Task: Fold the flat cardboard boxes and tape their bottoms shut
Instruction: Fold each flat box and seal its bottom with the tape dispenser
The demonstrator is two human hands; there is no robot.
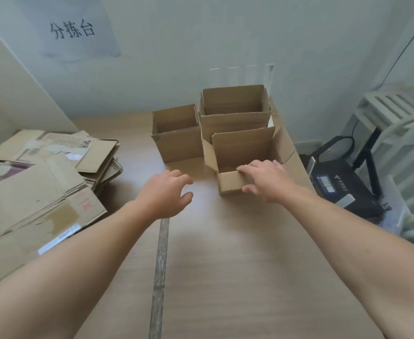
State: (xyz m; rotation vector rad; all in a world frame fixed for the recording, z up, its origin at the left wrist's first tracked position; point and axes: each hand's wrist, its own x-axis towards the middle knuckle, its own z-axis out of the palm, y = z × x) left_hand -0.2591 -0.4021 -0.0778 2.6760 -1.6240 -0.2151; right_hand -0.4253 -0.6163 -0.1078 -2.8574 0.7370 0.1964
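The right hand [267, 182] grips the near wall of the nearest box [245, 148], right of centre on the table [225, 265], fingers over its rim and thumb on the front. The left hand [166, 192] hovers mid-frame, loosely spread and holding nothing. 2 more folded boxes [176, 143] stand behind it. The flat boxes [37, 192] lie stacked at left.

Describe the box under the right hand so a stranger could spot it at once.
On the wooden table, across from the pile of flat cardboard at its left, three open boxes cluster by the wall. Pick the nearest box, at the table's right edge: the only one whose front flap the right hand grips.
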